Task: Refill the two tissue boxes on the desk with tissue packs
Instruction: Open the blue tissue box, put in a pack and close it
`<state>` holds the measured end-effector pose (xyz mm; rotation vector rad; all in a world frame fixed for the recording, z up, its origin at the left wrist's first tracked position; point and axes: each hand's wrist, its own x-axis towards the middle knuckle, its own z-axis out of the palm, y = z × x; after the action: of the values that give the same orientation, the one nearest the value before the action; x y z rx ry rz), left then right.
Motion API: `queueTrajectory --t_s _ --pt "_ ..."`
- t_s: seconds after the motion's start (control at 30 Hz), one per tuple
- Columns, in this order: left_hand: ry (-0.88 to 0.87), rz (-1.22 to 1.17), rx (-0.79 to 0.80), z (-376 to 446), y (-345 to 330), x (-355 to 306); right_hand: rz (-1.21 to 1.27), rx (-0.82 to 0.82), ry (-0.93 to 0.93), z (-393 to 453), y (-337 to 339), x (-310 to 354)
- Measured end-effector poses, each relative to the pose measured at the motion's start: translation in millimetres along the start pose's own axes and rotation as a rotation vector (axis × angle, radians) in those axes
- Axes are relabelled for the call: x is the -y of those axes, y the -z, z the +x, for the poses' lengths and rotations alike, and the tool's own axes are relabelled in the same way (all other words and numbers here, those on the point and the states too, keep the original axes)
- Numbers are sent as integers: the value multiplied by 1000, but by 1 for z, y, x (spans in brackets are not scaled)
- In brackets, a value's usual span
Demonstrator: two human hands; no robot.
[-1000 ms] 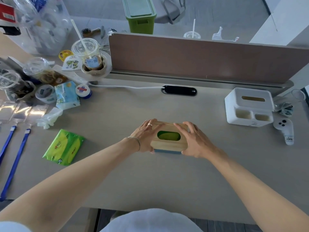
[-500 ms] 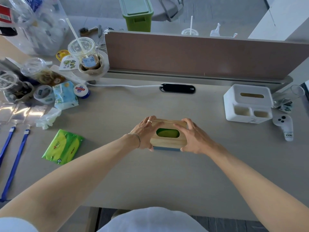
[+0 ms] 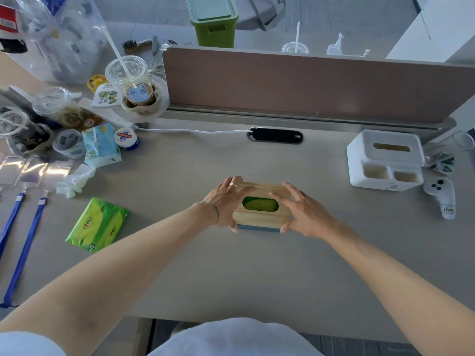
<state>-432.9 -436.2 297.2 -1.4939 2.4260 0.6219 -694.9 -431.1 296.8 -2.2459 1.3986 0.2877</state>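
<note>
Bright, even daylight, soft shadows — glare on the plastic sleeves [image 3: 30, 170], wide-angle bending at the edges.

Two blue fabric lanyards [image 3: 27, 244] are laid out far left. A clear plastic cup with a white straw [image 3: 131, 75] is parked beside the brown divider panel [image 3: 308, 83], and a white game controller [image 3: 440, 195] is dumped far right.
</note>
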Motion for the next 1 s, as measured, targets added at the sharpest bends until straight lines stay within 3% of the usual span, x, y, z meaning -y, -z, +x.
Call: queueTrajectory --t_s 0.2,0.6,0.83,1.0 --pt "-26 -16 -24 -9 -5 2 -70 -102 96 -2 -13 0" --pt "-3 -7 19 -3 -10 -1 -77 -4 53 6 -12 -1" --pt "-23 157 134 -6 -32 -1 -260 67 84 -1 -31 -6" --pt "-25 146 168 -5 -40 0 -183 12 68 -1 -44 -3"
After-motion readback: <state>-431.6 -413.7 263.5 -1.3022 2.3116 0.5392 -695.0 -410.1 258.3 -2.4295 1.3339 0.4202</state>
